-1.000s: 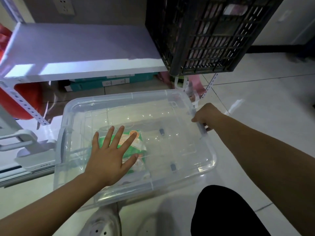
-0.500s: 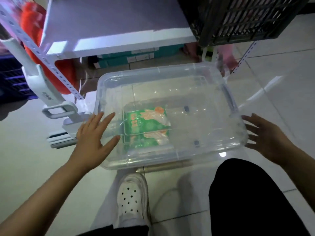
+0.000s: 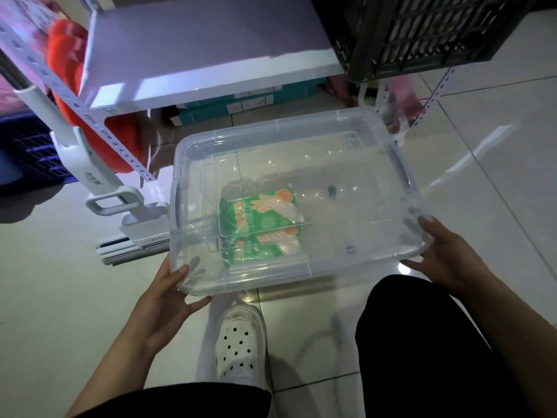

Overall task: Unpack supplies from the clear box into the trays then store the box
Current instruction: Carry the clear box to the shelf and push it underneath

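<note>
Clear plastic fills the middle of the scene: a lidded clear box (image 3: 301, 200) sits low over the pale tiled floor (image 3: 54, 282), gripped at its two near corners by a person crouching over it. The left hand (image 3: 168, 300) clasps the near-left corner, thumb on the lid and fingers wrapped beneath the rim. The right hand (image 3: 446, 260) closes on the near-right corner in the same manner, fingertips pressed onto the lid edge. Inside the box, a green packet (image 3: 259, 218) printed with a glove picture lies flat on the bottom, left of centre, between the two hands and touched by neither. A white shelf (image 3: 211, 55) stands just beyond the box, bearing a black crate (image 3: 422, 34) at its right end. A white clog (image 3: 241, 345) rests on the floor beneath the box's near edge.
</note>
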A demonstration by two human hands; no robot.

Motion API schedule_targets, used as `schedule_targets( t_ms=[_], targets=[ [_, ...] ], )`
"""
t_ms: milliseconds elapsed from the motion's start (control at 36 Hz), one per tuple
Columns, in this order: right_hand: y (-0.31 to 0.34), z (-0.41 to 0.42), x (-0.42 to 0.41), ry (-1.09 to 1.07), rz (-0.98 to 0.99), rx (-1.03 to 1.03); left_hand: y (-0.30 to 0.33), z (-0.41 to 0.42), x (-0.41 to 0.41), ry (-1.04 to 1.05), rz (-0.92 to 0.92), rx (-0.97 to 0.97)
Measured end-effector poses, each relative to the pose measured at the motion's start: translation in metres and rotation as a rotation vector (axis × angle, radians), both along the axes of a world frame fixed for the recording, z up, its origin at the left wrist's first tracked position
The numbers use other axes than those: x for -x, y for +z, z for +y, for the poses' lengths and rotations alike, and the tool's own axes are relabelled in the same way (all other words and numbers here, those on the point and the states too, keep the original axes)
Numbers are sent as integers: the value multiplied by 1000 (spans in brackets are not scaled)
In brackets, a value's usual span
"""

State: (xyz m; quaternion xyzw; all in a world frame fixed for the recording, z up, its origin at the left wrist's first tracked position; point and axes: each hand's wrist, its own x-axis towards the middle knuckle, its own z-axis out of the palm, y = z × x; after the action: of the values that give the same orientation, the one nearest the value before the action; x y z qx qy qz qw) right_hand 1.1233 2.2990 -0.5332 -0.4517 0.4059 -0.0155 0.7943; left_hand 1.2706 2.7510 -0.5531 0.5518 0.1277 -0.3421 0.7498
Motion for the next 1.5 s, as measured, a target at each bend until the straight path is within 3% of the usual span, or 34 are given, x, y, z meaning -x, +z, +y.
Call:
schedule_targets(
  t_ms=[417, 750, 917, 1000, 1278, 1417, 1500],
  targets=[
    [113, -13, -25, 113, -125, 48, 133, -10, -36, 92, -6, -30],
    [202, -3, -79, 290, -454, 210, 213, 21, -73, 183, -218, 192],
    [229, -4, -137, 269, -529, 120, 230, 6, -123, 236, -316, 141],
    [229, -5, -164, 275, -472, 134, 237, -7, -148, 221, -364, 59],
    [183, -12, -173, 460, -368, 587, 214, 2, -173, -306, -665, -245],
    [173, -11, -177, 453, -444, 881, 211, 7, -180, -197, -795, -427],
    [182, -7, -196, 264, -435, 1168, 223, -3, -190, -6, -947, -497]
  ],
)
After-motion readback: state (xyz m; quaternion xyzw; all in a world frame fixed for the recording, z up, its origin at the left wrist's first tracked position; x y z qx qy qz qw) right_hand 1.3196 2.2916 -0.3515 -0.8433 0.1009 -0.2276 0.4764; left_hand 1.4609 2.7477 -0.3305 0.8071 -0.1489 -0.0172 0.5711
